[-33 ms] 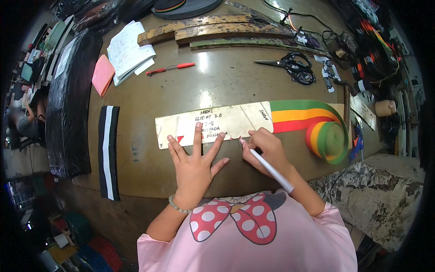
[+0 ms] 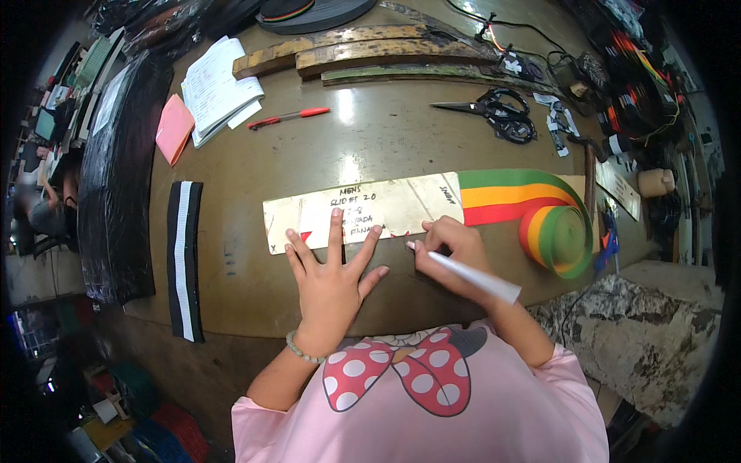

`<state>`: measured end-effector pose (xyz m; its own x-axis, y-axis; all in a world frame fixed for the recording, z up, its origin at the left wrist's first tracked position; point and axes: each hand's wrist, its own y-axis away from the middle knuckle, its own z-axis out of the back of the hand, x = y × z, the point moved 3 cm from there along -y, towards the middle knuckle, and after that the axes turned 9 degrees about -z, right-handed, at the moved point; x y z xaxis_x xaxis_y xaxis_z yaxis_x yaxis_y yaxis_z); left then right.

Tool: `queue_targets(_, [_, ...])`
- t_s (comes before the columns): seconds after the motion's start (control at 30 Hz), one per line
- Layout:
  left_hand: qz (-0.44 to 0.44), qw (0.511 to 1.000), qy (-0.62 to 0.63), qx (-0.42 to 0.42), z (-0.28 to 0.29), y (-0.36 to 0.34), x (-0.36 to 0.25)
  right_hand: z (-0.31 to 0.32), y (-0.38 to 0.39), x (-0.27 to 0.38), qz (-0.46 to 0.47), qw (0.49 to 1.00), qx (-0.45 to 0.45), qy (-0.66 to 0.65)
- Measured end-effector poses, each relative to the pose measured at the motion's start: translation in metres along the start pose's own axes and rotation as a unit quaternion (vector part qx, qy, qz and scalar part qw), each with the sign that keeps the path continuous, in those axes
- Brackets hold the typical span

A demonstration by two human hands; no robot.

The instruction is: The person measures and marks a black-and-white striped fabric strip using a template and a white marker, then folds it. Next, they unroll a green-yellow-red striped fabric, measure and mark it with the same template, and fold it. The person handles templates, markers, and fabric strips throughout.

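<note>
A long cream card template [image 2: 417,202] with handwriting and small red marks lies over a green, yellow and red striped strap [image 2: 509,197]. The strap runs out to the right and ends in a loose coil [image 2: 567,238]. My left hand [image 2: 332,282] is open, its spread fingers pressing flat on the template's lower edge. My right hand [image 2: 455,258] is closed around a white pen-like stick [image 2: 482,279] that widens toward its back end. Its tip sits just below the template's near edge, apart from it.
Black scissors [image 2: 502,114] and a red pen [image 2: 289,117] lie beyond the template, before wooden bars [image 2: 378,55]. Papers [image 2: 220,92] and a pink slip [image 2: 174,130] are at far left. A black-and-white strap piece [image 2: 185,261] lies left, beside a black wrapped bundle [image 2: 127,177].
My right hand has drawn the stick's tip slightly down, off the template's edge, and its back end has swung right. My left hand stays pressed in place.
</note>
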<state>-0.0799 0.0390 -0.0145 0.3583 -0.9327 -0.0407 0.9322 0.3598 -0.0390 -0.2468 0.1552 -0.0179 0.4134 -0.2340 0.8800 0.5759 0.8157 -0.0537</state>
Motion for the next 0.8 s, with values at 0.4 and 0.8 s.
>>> queue_targets(0.4, [-0.002,0.977,-0.212,0.025,-0.01,-0.066,-0.045,0.036,-0.018,-0.022,-0.227,0.95,-0.142,-0.157])
queue_targets(0.8, [-0.021,0.965,-0.261,0.017,-0.014,-0.07,-0.047,0.056,-0.026,-0.012,-0.123,0.983,-0.041,0.127])
